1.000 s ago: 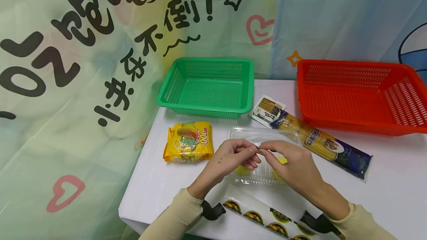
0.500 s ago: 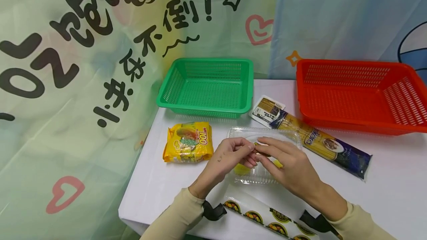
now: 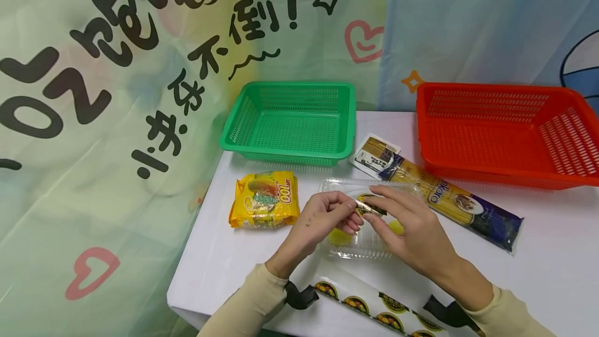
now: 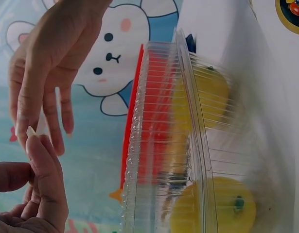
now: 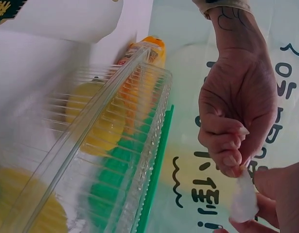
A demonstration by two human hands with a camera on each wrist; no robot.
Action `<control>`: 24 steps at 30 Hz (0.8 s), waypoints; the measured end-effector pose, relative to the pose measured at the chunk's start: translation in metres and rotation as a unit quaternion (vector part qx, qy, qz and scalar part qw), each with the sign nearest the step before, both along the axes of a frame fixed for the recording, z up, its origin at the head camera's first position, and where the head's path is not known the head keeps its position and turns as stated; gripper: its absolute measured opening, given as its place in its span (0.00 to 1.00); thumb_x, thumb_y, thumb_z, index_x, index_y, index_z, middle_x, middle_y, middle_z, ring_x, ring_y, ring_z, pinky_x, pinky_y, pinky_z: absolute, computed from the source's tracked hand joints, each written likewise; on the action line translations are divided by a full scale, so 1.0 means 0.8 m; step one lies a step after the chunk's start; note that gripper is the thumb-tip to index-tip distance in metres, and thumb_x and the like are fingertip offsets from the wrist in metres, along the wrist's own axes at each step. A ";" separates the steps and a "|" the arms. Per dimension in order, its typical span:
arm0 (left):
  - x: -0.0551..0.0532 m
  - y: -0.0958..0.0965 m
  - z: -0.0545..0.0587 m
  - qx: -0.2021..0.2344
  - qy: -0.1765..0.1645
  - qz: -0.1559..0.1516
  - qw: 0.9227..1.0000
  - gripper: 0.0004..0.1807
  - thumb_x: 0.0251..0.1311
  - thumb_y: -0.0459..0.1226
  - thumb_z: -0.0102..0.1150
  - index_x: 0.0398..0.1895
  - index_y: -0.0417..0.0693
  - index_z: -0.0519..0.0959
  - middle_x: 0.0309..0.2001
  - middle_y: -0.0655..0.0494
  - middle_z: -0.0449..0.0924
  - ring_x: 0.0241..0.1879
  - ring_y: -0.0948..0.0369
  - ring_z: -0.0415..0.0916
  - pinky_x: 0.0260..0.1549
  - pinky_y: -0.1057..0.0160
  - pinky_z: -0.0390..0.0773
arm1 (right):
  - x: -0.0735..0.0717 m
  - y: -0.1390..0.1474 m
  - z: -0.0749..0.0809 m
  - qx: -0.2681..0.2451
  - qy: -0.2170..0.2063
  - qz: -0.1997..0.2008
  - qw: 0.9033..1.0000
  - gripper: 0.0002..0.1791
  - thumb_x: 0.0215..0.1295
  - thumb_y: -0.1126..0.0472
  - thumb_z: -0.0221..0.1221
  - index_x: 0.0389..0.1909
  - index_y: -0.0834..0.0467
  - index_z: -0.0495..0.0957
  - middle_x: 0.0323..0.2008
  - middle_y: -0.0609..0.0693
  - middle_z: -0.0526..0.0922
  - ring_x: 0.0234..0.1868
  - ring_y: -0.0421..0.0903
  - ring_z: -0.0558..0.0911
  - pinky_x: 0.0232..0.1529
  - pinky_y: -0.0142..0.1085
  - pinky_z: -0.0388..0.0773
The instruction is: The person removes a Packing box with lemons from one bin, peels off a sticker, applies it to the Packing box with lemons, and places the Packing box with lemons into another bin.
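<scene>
Black-and-gold print shows on a small strip (image 3: 373, 208) above the clear box (image 3: 334, 187), where barely any showed a second ago. The left hand (image 3: 327, 216) pinches one end; on the right hand (image 3: 414, 228), thumb and finger stand spread about it (whether touching, I cannot tell). The work seems at unfolding the strip.

Head view: bright, even light; faint soft shadows on white tabletop (image 3: 557, 269); small glints on yellow packet (image 3: 264, 201). Wrist views: dimmer, greyer, softer in detail; bright streaks along ridged clear container (image 4: 203, 145).
</scene>
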State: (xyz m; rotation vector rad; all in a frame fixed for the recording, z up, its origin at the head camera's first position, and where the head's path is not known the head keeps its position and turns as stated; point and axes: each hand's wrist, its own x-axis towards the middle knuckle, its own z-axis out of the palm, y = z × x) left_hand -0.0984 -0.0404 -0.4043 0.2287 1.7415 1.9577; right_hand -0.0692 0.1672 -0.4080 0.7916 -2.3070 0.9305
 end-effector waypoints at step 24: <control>-0.002 0.003 -0.011 -0.016 0.035 0.035 0.999 0.08 0.71 0.36 0.57 0.40 0.36 0.80 0.31 0.50 0.86 0.28 0.63 0.84 0.33 0.64 0.87 | 0.001 0.007 0.000 -0.044 -0.170 -0.124 0.977 0.03 0.63 0.63 0.68 0.34 0.54 0.84 0.27 0.44 0.87 0.28 0.35 0.79 0.26 0.29 0.74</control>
